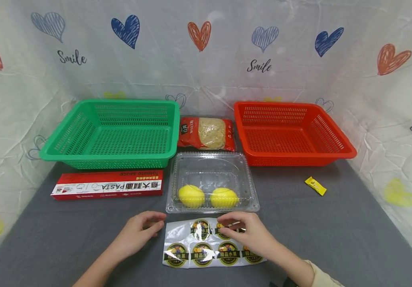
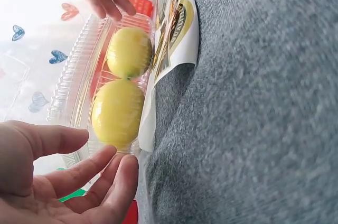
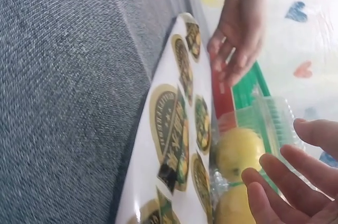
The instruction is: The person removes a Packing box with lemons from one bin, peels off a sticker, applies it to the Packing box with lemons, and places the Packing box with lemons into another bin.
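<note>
A clear plastic clamshell box (image 1: pixel 213 169) stands mid-table with two lemons (image 1: pixel 191 196) under its clear plastic, along the near side. Directly in front of it lies a white sheet of round fruit stickers (image 1: pixel 203 254), with a bare patch at its upper left. My left hand (image 1: pixel 137 233) hovers by the sheet's left edge, fingers loosely bent, nothing in them; the left wrist view shows its thumb and fingers apart near one lemon (image 2: pixel 119 113). Over the sheet's upper right is my right hand (image 1: pixel 247 231), fingers relaxed and spread in the right wrist view, holding nothing visible.
A green basket (image 1: pixel 110 164) stands back left and a red basket (image 1: pixel 284 160) back right. Between them lies a red food packet (image 1: pixel 207 133). A red pasta box (image 1: pixel 107 185) sits left of the clamshell, a small yellow packet (image 1: pixel 315 185) to the right.
</note>
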The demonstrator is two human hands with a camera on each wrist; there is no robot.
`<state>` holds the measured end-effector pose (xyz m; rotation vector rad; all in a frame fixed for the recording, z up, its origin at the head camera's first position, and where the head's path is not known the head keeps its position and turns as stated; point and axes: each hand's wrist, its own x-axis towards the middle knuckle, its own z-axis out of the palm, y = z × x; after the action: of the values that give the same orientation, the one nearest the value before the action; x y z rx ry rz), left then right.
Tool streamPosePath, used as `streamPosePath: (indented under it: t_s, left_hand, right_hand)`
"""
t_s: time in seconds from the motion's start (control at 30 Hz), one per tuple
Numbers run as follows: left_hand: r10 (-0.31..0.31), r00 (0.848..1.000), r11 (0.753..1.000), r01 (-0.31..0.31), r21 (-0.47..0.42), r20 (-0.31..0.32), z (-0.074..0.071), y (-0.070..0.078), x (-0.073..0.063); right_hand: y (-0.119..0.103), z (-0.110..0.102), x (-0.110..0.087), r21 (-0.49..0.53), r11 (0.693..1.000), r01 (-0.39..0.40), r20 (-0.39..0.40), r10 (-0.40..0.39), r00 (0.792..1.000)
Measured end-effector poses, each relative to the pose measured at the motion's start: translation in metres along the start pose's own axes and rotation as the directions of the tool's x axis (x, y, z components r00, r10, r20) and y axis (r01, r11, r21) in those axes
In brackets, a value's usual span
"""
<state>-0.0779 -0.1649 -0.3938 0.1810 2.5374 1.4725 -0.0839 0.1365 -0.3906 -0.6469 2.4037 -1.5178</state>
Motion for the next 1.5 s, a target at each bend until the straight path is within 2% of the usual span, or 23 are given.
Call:
streamPosePath:
  t_s: [0.1,0.2,0.4,0.53,0.67,0.87,0.97,1.13,1.3,1.5]
  left_hand:
    - [0.031,0.999,0.997,-0.029,0.07,-0.021,0.002,0.0,0.0]
    - [0.088,0.996,0.987,-0.085,0.139,-0.017,0.004,0.0,-0.001]
    - [0.191,0.981,0.943,-0.193,0.271,0.034,0.009,0.001,0.0]
    - [0.158,0.985,0.917,-0.171,0.36,0.065,0.014,0.003,0.0]
    - [0.146,0.985,0.894,-0.173,0.413,0.096,0.018,0.005,0.001]
    - [0.186,0.972,0.859,-0.231,0.457,0.142,0.022,0.007,0.002]
    - [0.214,0.962,0.827,-0.27,0.493,0.168,0.025,0.009,0.002]
    - [0.25,0.942,0.767,-0.333,0.548,0.223,0.03,0.013,0.003]
    - [0.245,0.927,0.729,-0.369,0.577,0.283,0.034,0.019,0.005]
    - [0.228,0.92,0.699,-0.383,0.604,0.318,0.037,0.021,0.008]
  right_hand:
    - [0.002,0.004,0.002,-0.007,1.0,-0.021,0.012,0.021,1.0]
    - [0.003,0.007,0.004,-0.015,1.0,-0.027,0.025,0.027,0.999]
    - [0.005,0.011,0.009,-0.041,0.999,-0.017,0.053,0.019,0.998]
    - [0.005,0.014,0.012,-0.07,0.998,0.01,0.073,-0.005,0.997]
    - [0.007,0.015,0.013,-0.148,0.989,0.028,0.074,-0.017,0.997]
    - [0.006,0.018,0.016,-0.227,0.974,0.008,0.09,0.013,0.996]
    - [0.006,0.02,0.017,-0.256,0.967,0.003,0.096,0.022,0.995]
    - [0.009,0.023,0.021,-0.27,0.962,0.041,0.111,-0.011,0.994]
    - [0.011,0.026,0.024,-0.258,0.964,0.063,0.131,-0.029,0.991]
    - [0.011,0.029,0.027,-0.272,0.96,0.07,0.16,-0.027,0.987]
